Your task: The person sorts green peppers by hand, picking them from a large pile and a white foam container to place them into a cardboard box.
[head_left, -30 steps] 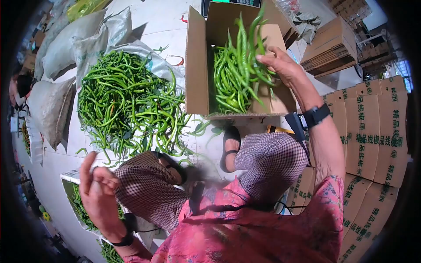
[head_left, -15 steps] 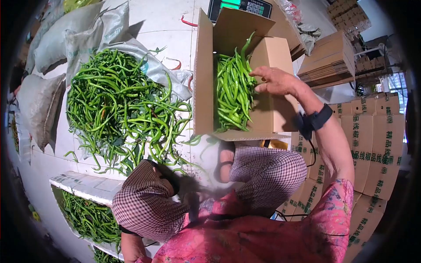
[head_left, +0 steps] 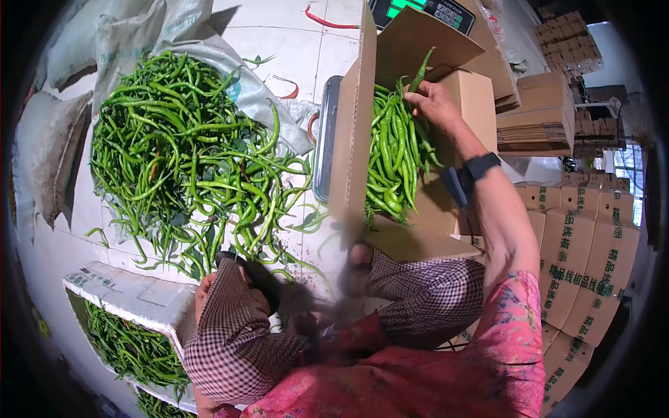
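My right hand (head_left: 433,104) reaches into the far end of an open cardboard box (head_left: 470,94), its fingers bent round a green pepper that points up toward the far flap. Long green peppers (head_left: 394,153) lie lengthwise in the box beside it. Only part of my left hand (head_left: 203,296) shows, at the outer side of my left knee; its fingers are mostly hidden behind the checkered trouser leg. A big heap of green peppers (head_left: 181,153) spreads over a white sack on the floor, left of the box.
A scale display (head_left: 449,12) stands behind the box, its platform (head_left: 327,139) showing at the left. Printed cartons (head_left: 585,258) are stacked at the right, flat cardboard (head_left: 533,111) behind. A foam box (head_left: 125,292) of peppers sits lower left; full sacks (head_left: 52,150) lie far left.
The view has shifted, and the box sits further right in it. My right hand has moved to the far end of the peppers and closed on one. Part of my left hand has come into view.
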Demonstrator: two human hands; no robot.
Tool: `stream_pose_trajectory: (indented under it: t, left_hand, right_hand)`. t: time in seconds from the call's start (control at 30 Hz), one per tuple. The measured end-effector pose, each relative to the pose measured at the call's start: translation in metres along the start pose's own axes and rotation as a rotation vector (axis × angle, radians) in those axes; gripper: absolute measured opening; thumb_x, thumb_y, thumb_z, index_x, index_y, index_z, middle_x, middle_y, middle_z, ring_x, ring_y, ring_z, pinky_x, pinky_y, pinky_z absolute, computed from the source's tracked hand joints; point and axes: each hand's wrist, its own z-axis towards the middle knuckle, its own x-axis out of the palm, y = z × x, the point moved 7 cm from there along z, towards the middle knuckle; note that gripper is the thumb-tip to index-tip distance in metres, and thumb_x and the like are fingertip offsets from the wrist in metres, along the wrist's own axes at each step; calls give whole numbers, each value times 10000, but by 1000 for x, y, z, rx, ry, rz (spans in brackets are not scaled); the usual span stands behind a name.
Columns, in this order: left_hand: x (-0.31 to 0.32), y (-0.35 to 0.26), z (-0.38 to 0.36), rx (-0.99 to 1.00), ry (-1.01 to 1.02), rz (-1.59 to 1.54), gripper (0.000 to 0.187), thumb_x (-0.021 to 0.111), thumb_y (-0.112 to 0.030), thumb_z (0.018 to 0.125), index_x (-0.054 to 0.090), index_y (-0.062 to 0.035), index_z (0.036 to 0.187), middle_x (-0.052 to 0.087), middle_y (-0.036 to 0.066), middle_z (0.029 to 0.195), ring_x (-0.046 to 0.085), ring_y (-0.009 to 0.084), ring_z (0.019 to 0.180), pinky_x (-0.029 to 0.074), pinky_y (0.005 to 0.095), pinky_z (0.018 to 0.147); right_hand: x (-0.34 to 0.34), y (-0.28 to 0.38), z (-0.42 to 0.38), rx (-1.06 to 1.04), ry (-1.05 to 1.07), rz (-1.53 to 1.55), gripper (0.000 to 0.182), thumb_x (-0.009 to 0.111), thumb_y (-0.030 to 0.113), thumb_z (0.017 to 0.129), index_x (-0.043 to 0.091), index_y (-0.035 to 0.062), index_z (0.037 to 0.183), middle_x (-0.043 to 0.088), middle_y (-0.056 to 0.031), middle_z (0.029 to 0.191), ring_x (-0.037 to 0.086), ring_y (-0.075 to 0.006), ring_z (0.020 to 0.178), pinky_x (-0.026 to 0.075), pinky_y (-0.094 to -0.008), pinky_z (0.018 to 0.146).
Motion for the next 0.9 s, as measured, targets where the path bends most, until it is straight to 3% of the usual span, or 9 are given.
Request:
stream_pose_trajectory:
  t: [0.07, 0.1, 0.17, 0.3, 0.37, 0.6, 0.63, 0.77, 0.9]
  left_hand:
    - [4, 4, 3, -9, -1, 9, 342, 597, -123, 912, 540, 12, 1221, 641, 87, 933, 602, 140, 829, 505, 261, 741]
    - [8, 5, 4, -13, 6, 19, 340, 596, -124, 913, 542, 12, 1219, 641, 87, 934, 602, 140, 831, 505, 262, 742]
    - [17, 6, 6, -7, 16, 54, 335, 594, -124, 914, 544, 12, 1216, 642, 88, 936, 603, 140, 835, 505, 263, 746]
    - [19, 8, 24, 0, 49, 144, 326, 591, -126, 916, 550, 11, 1209, 645, 88, 941, 606, 141, 844, 506, 267, 752]
    - [-11, 64, 66, 54, 243, -175, 291, 555, -133, 929, 572, 29, 1171, 654, 89, 977, 610, 140, 886, 495, 273, 789]
    - [-4, -2, 71, 361, -242, 353, 298, 640, -177, 883, 608, 10, 1113, 655, 89, 878, 614, 143, 814, 489, 285, 762]
    - [5, -9, 79, 370, -243, 375, 331, 692, -177, 839, 608, 4, 1104, 650, 113, 865, 632, 197, 820, 495, 320, 771]
    - [55, -31, 101, 754, -144, 734, 376, 715, -193, 802, 600, -6, 1108, 641, 189, 922, 635, 310, 862, 497, 382, 783]
    - [33, -7, 125, 336, -11, 540, 189, 625, -133, 862, 632, -19, 1013, 619, 161, 830, 604, 218, 767, 475, 318, 725]
  right_hand:
    - [-14, 34, -16, -313, -94, -274, 227, 635, 205, 890, 647, 51, 1056, 664, -30, 811, 606, -131, 672, 489, -302, 604]
    - [-31, 46, -23, -465, -331, -521, 315, 673, 258, 834, 639, 56, 1074, 682, -181, 857, 661, -352, 803, 506, -438, 705]
    - [-50, 24, -13, -239, -324, -917, 346, 685, 325, 830, 643, 65, 1054, 666, -213, 882, 625, -426, 884, 501, -481, 739]
    - [-23, 1, -1, -120, -42, -1200, 458, 707, 379, 813, 615, 26, 1091, 650, -239, 923, 618, -426, 898, 500, -500, 759]
    - [-25, 12, -16, -424, -130, -1204, 506, 718, 354, 812, 584, 8, 1156, 638, -265, 965, 628, -410, 900, 502, -489, 755]
    - [62, 195, -230, -113, 185, -302, 340, 616, 221, 889, 608, -25, 1123, 678, -99, 934, 620, -158, 757, 496, -292, 709]
    - [83, 200, -252, -334, 443, -327, 289, 623, 201, 882, 623, -1, 1090, 681, -100, 912, 645, -180, 750, 509, -310, 692]
    - [196, 145, -297, -284, 939, -12, 255, 629, 198, 876, 630, 13, 1052, 659, -131, 817, 656, -162, 761, 513, -313, 673]
    - [275, 24, -269, -128, 840, -120, 329, 634, 238, 879, 613, -4, 1101, 664, -82, 866, 637, -118, 757, 508, -295, 678]
